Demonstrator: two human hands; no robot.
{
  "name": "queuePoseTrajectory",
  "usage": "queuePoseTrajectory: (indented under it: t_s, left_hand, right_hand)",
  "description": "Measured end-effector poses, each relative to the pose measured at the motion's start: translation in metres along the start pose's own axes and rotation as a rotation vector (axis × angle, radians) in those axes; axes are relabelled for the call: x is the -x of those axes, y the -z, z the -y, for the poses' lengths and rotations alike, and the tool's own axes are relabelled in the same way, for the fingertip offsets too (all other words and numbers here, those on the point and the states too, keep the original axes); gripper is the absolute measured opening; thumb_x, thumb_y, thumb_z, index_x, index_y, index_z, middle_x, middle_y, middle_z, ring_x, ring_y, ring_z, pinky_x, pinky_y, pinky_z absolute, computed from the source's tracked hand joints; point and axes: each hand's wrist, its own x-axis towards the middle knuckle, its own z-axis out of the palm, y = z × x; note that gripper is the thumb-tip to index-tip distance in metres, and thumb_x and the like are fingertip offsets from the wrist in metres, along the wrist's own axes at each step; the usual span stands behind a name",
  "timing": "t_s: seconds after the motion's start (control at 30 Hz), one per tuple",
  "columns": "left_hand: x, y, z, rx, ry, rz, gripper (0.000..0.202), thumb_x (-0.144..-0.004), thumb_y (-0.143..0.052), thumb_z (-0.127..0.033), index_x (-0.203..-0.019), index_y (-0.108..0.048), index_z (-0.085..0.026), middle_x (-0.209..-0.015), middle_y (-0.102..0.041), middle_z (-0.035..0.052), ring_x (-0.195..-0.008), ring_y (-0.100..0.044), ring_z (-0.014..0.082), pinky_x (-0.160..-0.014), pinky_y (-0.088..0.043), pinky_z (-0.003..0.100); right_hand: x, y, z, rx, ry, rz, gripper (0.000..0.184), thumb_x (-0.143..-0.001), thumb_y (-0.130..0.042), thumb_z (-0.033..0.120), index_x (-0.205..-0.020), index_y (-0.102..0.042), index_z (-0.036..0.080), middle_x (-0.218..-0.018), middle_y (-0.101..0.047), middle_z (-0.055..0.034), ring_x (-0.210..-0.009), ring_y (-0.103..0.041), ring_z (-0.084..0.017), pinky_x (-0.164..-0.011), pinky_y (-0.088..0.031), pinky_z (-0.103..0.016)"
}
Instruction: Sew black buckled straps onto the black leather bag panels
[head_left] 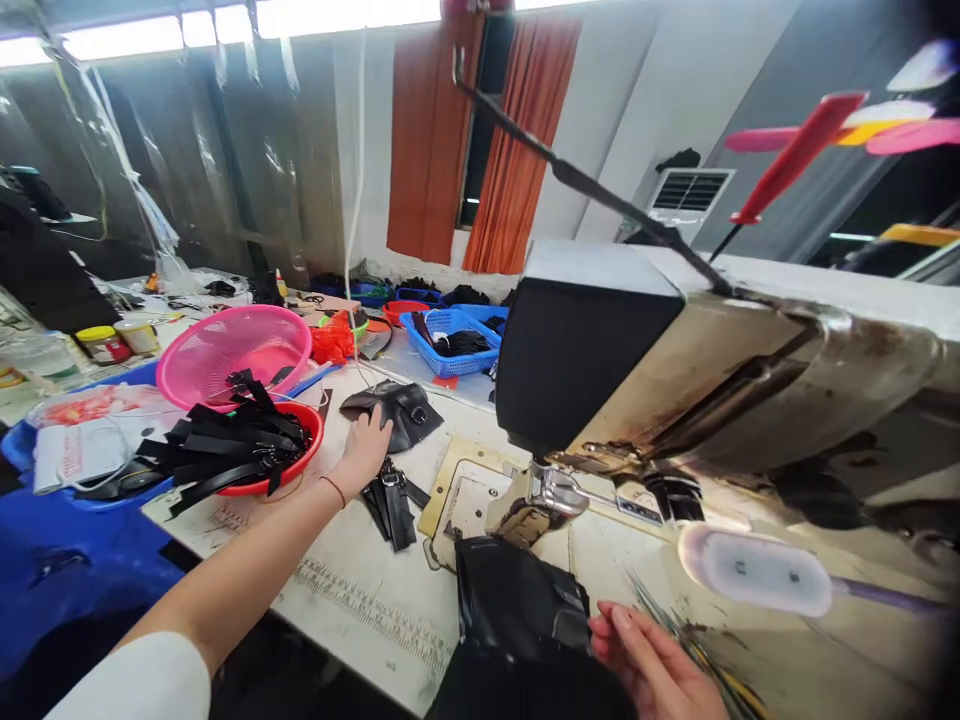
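My left hand [367,445] is stretched out across the table, its fingers bent over the near edge of a black leather-like piece [409,408] with a round fitting. Close below that hand lies a bundle of black straps with metal buckles [393,500]. My right hand [652,660] is at the lower right, thumb and fingers pressed together. Its fingertips are by the right edge of another black leather-like piece [517,600]; whether they grip it is hidden. That piece hangs over the arm of the sewing machine [536,500], below the machine's head.
At left, a red bowl [319,440] holds many black straps, with a pink basket [304,345] behind it. A blue basket [450,362] with black parts stands farther back. A white lamp [757,570] and a red-handled screwdriver [799,155] are at right.
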Motion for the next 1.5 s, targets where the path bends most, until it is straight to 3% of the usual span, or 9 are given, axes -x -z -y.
queuePoseTrajectory:
  t_s: [0.07,0.2,0.33,0.47,0.63,0.87,1.1,1.23,1.5]
  left_hand:
    - [0.015,-0.001,-0.030,0.024,-0.060,0.075,0.029,-0.093,-0.041,-0.019,-0.102,-0.068,-0.012,-0.117,-0.059,0.0238,-0.105,-0.054,0.0339,-0.088,-0.043,0.054]
    - [0.046,0.000,-0.107,0.179,-0.325,0.367,0.038,-0.087,-0.055,-0.053,-0.096,-0.073,-0.020,-0.090,-0.065,0.0080,-0.090,-0.061,0.0230,-0.082,-0.048,0.033]
    - [0.060,0.011,-0.146,0.235,-0.306,0.633,0.057,-0.077,-0.059,-0.067,-0.100,-0.070,-0.016,-0.099,-0.063,0.0133,-0.098,-0.060,0.0305,-0.083,-0.048,0.038]
    - [0.053,0.015,-0.145,0.340,-0.202,0.679,0.049,-0.067,-0.076,-0.054,-0.099,-0.067,-0.017,-0.103,-0.064,0.0107,-0.102,-0.059,0.0308,-0.086,-0.047,0.038]
    - [0.049,0.015,-0.139,0.793,0.196,0.782,0.052,-0.056,-0.083,-0.037,-0.100,-0.062,-0.017,-0.101,-0.066,0.0056,-0.092,-0.062,0.0240,-0.075,-0.047,0.031]
    - [0.062,0.054,-0.154,1.338,0.338,0.834,0.036,-0.055,-0.078,-0.023,-0.086,-0.062,-0.018,-0.075,-0.059,-0.0012,-0.072,-0.054,0.0151,-0.066,-0.039,0.027]
    - [0.069,0.067,-0.162,1.127,0.104,0.557,0.019,-0.061,-0.077,-0.020,-0.079,-0.073,-0.019,-0.085,-0.056,0.0013,-0.079,-0.049,0.0154,-0.073,-0.038,0.028]
    - [0.073,0.069,-0.162,1.077,0.165,0.573,0.036,-0.061,-0.080,-0.021,-0.095,-0.069,-0.019,-0.084,-0.054,-0.0001,-0.073,-0.047,0.0140,-0.069,-0.040,0.027]
    - [0.075,0.072,-0.155,0.791,0.016,0.489,0.028,-0.062,-0.083,-0.025,-0.079,-0.062,-0.018,-0.092,-0.057,0.0039,-0.089,-0.052,0.0214,-0.078,-0.040,0.033]
  right_hand:
    - [0.005,-0.005,-0.001,0.076,0.064,-0.052,0.049,-0.044,-0.089,0.052,-0.076,-0.077,0.016,-0.080,-0.075,-0.0093,-0.074,-0.067,-0.023,-0.067,-0.058,-0.030]
    - [0.009,-0.007,-0.008,0.269,0.179,-0.119,0.056,-0.051,-0.082,0.059,-0.087,-0.075,0.017,-0.090,-0.073,-0.0093,-0.084,-0.063,-0.024,-0.075,-0.052,-0.032]
    - [0.024,0.000,-0.023,0.390,0.266,-0.201,0.062,-0.058,-0.078,0.059,-0.107,-0.068,0.023,-0.112,-0.066,-0.0081,-0.096,-0.062,-0.025,-0.086,-0.048,-0.036]
    - [0.049,0.001,-0.031,0.220,0.243,-0.154,0.062,-0.063,-0.077,0.057,-0.114,-0.062,0.025,-0.123,-0.063,-0.0086,-0.117,-0.057,-0.028,-0.101,-0.043,-0.038]
    - [0.071,-0.006,-0.010,0.054,0.237,-0.150,0.058,-0.063,-0.079,0.056,-0.110,-0.061,0.027,-0.130,-0.060,-0.0069,-0.126,-0.052,-0.028,-0.111,-0.035,-0.038]
    - [0.064,-0.006,0.009,0.118,0.233,-0.157,0.064,-0.067,-0.073,0.058,-0.120,-0.054,0.027,-0.134,-0.058,-0.0089,-0.127,-0.050,-0.032,-0.111,-0.034,-0.048]
    - [0.042,0.018,0.008,0.428,0.171,-0.122,0.052,-0.057,-0.079,0.053,-0.099,-0.073,0.022,-0.080,-0.072,-0.0022,-0.074,-0.065,-0.022,-0.074,-0.055,-0.033]
    - [0.048,0.013,0.009,0.254,0.146,-0.094,0.043,-0.057,-0.081,0.047,-0.093,-0.075,0.023,-0.081,-0.074,-0.0006,-0.082,-0.068,-0.021,-0.078,-0.056,-0.026]
    - [0.038,0.027,-0.005,0.208,0.091,-0.122,0.053,-0.056,-0.084,0.049,-0.100,-0.073,0.021,-0.093,-0.075,-0.0036,-0.092,-0.068,-0.024,-0.084,-0.055,-0.028]
